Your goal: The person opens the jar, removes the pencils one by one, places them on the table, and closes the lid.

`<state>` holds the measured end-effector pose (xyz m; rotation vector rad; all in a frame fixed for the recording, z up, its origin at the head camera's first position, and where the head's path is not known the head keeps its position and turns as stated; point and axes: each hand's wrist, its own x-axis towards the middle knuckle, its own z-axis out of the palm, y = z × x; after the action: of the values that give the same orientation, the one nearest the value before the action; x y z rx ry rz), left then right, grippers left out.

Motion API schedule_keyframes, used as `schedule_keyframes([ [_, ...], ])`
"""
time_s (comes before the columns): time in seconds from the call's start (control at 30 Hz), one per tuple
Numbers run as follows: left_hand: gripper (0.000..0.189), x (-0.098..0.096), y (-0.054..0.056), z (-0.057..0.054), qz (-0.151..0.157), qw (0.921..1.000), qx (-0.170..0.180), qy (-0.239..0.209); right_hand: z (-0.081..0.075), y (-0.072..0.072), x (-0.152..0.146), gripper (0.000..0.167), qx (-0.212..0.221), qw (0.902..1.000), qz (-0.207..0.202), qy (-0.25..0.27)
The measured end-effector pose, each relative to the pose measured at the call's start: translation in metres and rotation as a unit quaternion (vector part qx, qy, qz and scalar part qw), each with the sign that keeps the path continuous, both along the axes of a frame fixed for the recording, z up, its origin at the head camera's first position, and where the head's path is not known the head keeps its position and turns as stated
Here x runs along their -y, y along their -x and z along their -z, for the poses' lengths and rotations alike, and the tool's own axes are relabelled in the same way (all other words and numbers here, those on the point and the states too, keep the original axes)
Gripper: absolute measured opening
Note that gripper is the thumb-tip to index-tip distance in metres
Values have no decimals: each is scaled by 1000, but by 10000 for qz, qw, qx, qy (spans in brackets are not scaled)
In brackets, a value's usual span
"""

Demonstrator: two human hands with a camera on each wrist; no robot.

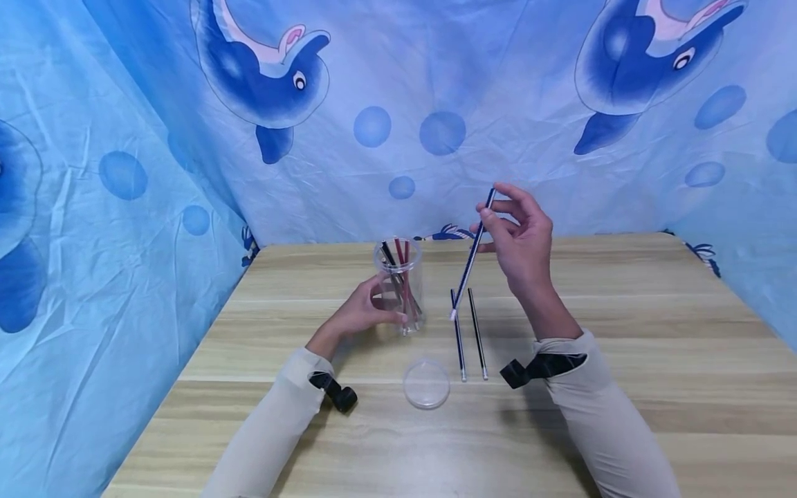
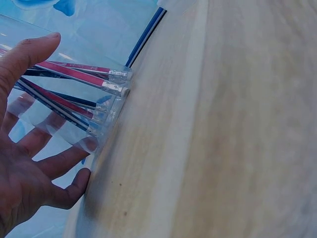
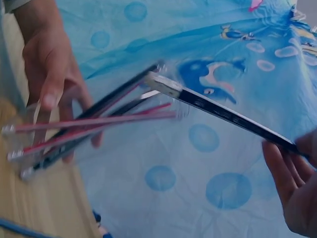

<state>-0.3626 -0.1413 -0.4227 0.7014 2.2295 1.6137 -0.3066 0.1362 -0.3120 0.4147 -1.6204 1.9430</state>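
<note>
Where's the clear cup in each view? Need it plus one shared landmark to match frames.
Head: clear cup near the middle, just below mid-height, left hand around it.
Left wrist: upper left, sideways in frame.
Right wrist: left half, slanted, blurred.
Landmark: red pencils inside it.

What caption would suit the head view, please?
Left hand holds clear cup of pencils; right hand pinches dark pencil.

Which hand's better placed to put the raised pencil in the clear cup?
Right, I'd say: the right hand pinches the raised pencil near its upper end, beside the clear cup. The left hand is occupied gripping the cup.
</note>
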Motion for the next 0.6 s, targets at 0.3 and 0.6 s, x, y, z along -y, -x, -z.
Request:
schedule_keyframes([
  [0.3,99,0,0,3,-40,10000,6,-68,15,2,-18,38,545,9872,-354,-1455],
  [0.6,101,0,0,3,-66,9999,88,-97,27,11,-25,38,1361,9667,-547,-2095],
])
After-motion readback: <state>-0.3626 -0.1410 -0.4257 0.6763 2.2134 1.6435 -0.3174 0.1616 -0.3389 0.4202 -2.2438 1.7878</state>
